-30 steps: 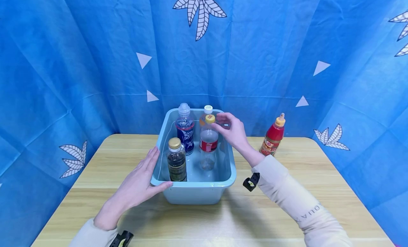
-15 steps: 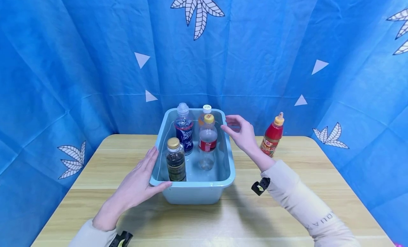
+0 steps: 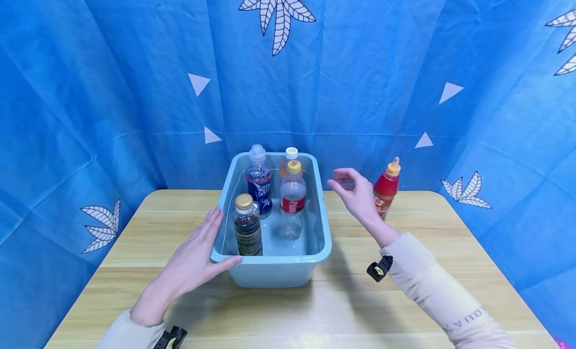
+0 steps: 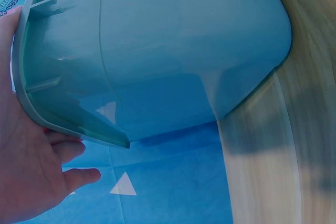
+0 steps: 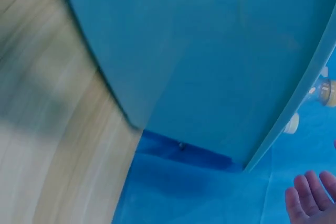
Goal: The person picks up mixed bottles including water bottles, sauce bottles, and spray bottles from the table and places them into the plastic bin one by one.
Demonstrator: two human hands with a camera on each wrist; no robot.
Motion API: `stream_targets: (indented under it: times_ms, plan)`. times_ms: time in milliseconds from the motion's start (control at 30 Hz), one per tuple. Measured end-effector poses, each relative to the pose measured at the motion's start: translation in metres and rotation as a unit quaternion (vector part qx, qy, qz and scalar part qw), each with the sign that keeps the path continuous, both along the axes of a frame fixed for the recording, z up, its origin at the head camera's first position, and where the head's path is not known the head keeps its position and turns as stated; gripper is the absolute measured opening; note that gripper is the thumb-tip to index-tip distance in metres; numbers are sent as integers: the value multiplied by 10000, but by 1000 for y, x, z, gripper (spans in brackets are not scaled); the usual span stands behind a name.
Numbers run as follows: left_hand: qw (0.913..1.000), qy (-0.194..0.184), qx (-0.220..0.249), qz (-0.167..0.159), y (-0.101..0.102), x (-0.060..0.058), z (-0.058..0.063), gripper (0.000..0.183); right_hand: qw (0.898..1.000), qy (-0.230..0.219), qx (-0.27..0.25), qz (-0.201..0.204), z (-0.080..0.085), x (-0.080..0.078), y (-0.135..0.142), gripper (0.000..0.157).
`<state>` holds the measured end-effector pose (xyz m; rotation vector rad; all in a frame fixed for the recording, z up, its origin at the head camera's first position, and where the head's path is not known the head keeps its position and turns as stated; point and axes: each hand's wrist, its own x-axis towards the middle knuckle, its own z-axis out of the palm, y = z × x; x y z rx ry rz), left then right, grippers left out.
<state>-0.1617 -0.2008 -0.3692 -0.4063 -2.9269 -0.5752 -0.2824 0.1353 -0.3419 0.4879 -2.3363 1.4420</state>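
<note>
A light blue plastic basin (image 3: 274, 274) stands on the table with several bottles upright in it. My left hand (image 3: 195, 256) rests on its near left rim, fingers straight along the side and thumb on the front edge. Nearest that hand is a bottle of dark liquid with a gold cap (image 3: 248, 231). Farther in are a dark blue labelled bottle (image 3: 260, 189), a clear bottle with red label and yellow cap (image 3: 293, 196), and a white-capped bottle (image 3: 291, 153) partly hidden behind it. My right hand (image 3: 357, 191), fingers loosely bent and holding nothing, hovers between the basin and a red sauce bottle (image 3: 386, 189).
The wooden table (image 3: 427, 269) carries the basin and, to its right, the red sauce bottle, partly covered by my right hand. A blue patterned cloth (image 3: 369, 89) hangs behind and at both sides.
My right hand has moved right, from beside the yellow-capped bottle over the basin's right rim toward the red sauce bottle. My left hand stays on the basin's rim.
</note>
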Motion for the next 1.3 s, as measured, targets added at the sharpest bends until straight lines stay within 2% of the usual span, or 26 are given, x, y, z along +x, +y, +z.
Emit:
stream_targets:
  times_ms: [300, 400, 700, 1000, 1300]
  plan:
    - [10000, 3, 6, 3, 0, -1, -1, 104, 9991, 160, -132, -373, -12, -3, 17, 33]
    - [10000, -11, 5, 6, 0, -1, -1, 104, 9983, 213, -19, -548, -17, -6, 23, 33]
    - [10000, 44, -13, -23, 0, 0, -1, 103, 9924, 287, -28, -1199, -35, -23, 44, 29]
    - [10000, -12, 6, 17, 0, 0, -1, 103, 9883, 117, -235, -1502, -39, -30, 61, 29]
    - [10000, -55, 16, 48, 0, 0, -1, 104, 9786, 91, -236, -2042, -40, -36, 73, 31]
